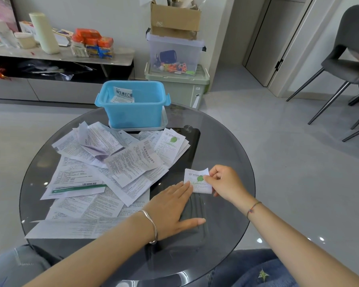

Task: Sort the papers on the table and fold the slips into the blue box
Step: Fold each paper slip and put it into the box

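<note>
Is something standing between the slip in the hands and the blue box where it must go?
Only loose papers lie between the slip and the open blue box; nothing upright blocks a lifted path.

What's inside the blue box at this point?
Inside the blue box, a folded leaflet with large print sits toward the far left, with smaller folded slips below it. The near wall hides the rest of the floor.

Entry: you can read "维生素EC咀" on the folded sheet [123, 93] standing in the box [133, 114]. Print on the leaflets [104, 162] and the slip [197, 183] is too small to read.
</note>
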A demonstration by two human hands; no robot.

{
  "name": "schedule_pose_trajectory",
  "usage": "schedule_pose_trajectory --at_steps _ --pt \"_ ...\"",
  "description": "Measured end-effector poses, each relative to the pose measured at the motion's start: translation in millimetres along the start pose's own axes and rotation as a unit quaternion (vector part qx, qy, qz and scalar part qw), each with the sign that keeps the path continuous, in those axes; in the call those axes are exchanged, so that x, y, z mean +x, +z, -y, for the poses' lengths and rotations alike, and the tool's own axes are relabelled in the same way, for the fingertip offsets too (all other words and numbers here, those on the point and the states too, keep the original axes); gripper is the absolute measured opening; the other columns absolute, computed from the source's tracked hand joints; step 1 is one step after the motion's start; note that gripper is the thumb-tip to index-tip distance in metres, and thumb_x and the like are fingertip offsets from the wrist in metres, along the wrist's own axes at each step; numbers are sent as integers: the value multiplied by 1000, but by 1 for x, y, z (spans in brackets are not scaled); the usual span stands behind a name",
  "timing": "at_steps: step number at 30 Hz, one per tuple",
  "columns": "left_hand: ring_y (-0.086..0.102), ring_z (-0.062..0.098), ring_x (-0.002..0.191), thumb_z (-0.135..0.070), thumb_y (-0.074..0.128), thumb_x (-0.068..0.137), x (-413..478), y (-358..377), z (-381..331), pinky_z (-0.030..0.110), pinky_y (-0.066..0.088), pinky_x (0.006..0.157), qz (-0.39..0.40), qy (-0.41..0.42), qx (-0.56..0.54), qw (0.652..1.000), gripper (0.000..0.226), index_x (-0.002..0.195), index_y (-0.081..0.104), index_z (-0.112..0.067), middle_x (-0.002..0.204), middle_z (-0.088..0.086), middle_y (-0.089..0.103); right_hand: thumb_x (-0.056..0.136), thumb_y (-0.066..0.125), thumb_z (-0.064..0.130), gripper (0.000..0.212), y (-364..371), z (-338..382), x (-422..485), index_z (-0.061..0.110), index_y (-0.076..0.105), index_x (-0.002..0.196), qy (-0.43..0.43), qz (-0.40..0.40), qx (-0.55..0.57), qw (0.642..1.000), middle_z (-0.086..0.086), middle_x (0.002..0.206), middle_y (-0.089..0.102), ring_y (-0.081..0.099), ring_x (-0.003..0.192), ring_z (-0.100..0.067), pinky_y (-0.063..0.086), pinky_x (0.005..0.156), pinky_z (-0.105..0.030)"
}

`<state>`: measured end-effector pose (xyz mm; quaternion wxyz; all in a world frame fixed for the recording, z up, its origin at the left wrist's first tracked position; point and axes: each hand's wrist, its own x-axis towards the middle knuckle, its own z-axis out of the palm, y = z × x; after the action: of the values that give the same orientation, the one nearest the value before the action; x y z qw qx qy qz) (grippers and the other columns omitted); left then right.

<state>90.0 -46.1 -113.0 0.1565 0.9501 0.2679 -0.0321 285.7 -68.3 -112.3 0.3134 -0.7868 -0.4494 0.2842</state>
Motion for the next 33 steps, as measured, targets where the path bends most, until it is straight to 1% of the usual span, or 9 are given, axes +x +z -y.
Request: schedule_pose_trajectory --at_steps 4,9,17,21,24,26,28,30,33 --pt "-2 11 147 -81 6 68 -1 1 0 23 -5 118 0 -3 7 1000 108 153 3 -14 161 1 -1 90 63 14 17 0 0 0 9 54 76 2 2 3 1000 -6 73 67 56 41 -3 43 42 -20" --pt "0 12 147 -82 5 68 -1 0 -1 23 -4 116 -6 -1 15 1000 110 153 5 -14 161 1 2 89 64 13 16 0 1 -2 8 55 77 3 1 12 1000 -9 73 68 60 49 -10 45 43 -21" --pt "2 12 147 -83 5 67 -1 -1 0 21 -5 115 -13 -1 24 1000 110 153 7 -15 161 0 3 87 68 13 17 1 0 0 9 54 77 0 -5 21 1000 -4 67 65 57 44 -6 44 43 -22" --pt "2 13 147 -85 3 66 -1 0 -2 20 -11 110 -16 -2 41 999 112 153 5 -14 161 1 1 86 69 14 18 2 0 -1 5 54 83 1 -18 33 999 -8 71 66 56 41 -4 44 40 -21" --pt "2 13 147 -85 3 66 -1 0 -3 19 -11 109 -20 -2 44 999 112 153 6 -15 161 0 2 87 68 20 22 0 1 -7 11 48 92 -8 -31 24 999 -4 73 65 58 51 -9 46 45 -24" --pt "3 13 147 -85 1 63 -1 0 -2 19 -11 109 -24 1 43 999 114 153 7 -16 161 0 3 87 66 25 24 -5 -1 -16 18 48 101 -87 -87 -68 990 4 77 56 53 60 -8 40 51 -19" --pt "4 13 147 -84 0 61 -1 -1 -1 20 -10 111 -24 4 47 999 115 153 9 -16 161 0 4 89 62 23 16 -10 -3 -28 20 58 104 -223 -137 -174 949 7 85 52 51 72 -9 39 56 -17" --pt "6 13 147 -84 -1 60 0 -2 0 20 -8 112 -27 7 52 998 115 153 11 -16 161 0 6 89 57 17 14 -9 -8 -38 16 69 98 -328 -124 -239 905 5 92 61 57 83 -13 50 66 -25" --pt "7 14 147 -83 -3 61 0 -2 1 22 -6 114 -28 13 69 997 114 153 10 -17 161 2 7 86 44 19 32 -2 -19 -48 16 73 99 -383 -69 -299 871 5 99 70 64 93 -15 52 90 -34"
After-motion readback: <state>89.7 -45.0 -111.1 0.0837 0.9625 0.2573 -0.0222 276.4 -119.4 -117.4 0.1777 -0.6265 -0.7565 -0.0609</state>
